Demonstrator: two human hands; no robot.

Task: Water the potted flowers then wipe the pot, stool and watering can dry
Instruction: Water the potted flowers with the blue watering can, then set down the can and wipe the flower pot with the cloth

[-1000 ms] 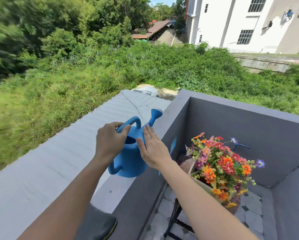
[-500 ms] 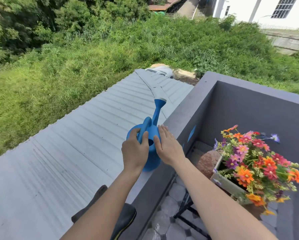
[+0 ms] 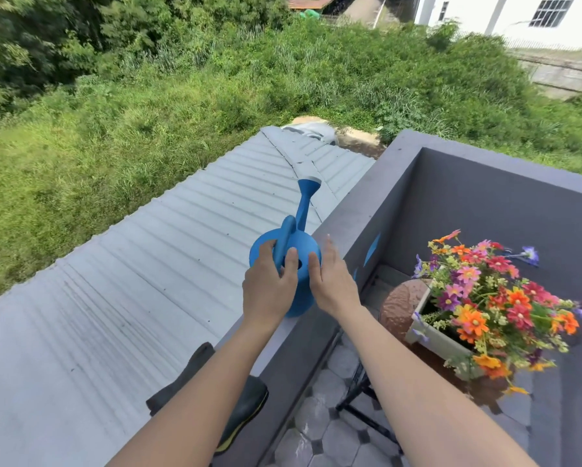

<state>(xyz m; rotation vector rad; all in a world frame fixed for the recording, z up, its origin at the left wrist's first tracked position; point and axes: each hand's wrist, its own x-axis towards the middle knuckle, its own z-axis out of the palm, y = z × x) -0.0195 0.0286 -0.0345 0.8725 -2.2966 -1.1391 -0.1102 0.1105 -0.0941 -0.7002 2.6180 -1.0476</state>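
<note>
A blue watering can stands upright on the grey wall ledge, its spout pointing away from me over the roof. My left hand is closed around the can's handle. My right hand lies flat against the can's right side with its fingers straight. Lower right, colourful flowers fill a white rectangular pot. The pot sits on a round brown stool that glistens wet and has black legs.
A dark object with a yellow edge rests on the ledge near my left forearm. A corrugated metal roof slopes away left of the wall. Grey walls enclose the corner, and wet tiles cover the floor below.
The can has turned so its spout points away from me and now rests upright on the ledge. Both hands stayed on it. My view has tilted downward.
</note>
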